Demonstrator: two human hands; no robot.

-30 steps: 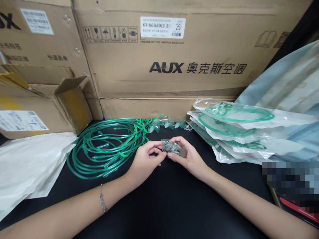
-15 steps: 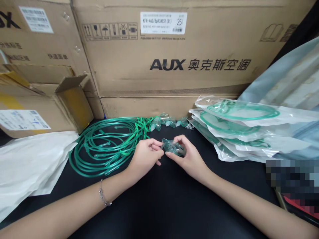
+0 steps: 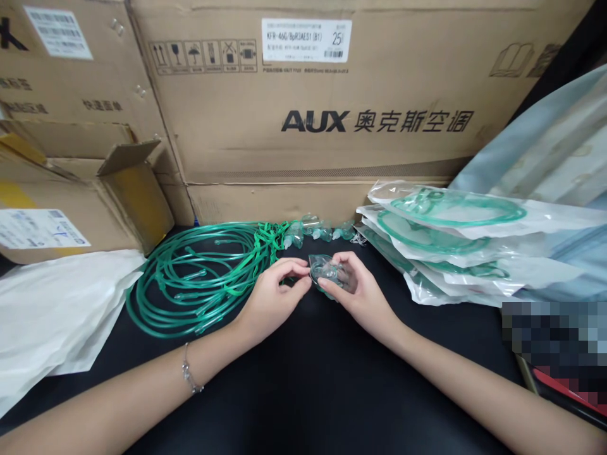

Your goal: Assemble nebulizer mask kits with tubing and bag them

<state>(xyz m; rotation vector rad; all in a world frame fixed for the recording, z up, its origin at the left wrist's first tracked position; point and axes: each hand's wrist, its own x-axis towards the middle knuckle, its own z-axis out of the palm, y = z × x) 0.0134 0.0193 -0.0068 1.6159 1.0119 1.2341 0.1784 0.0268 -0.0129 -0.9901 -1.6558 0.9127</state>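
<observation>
Nearest the camera, over the black tabletop (image 3: 303,392), two bare forearms angled inward, with a thin silver chain bracelet (image 3: 188,377) on the left wrist. Just beyond, meeting at the middle: left hand (image 3: 272,298) with thumb and forefinger pinched together on the left rim of a small clear green-tinted plastic mask (image 3: 331,273); right hand (image 3: 361,297) cupped under and around its right side, fingers closed on it. Held just above the tabletop between the two hands, long axis running roughly left to right, the greater part lying toward the right hand.

Just left of the pinching fingers, a loose coil of green plastic tubing (image 3: 199,281), spread flat. Further left, crumpled white plastic bags (image 3: 57,309). Off to the right, well apart from the hands, a slanted stack of sealed clear pouches (image 3: 455,253), each with green tubing inside. Past the mask, a row of small clear plastic connectors (image 3: 315,229) at the foot of a large brown cardboard box (image 3: 332,151) printed AUX.
</observation>
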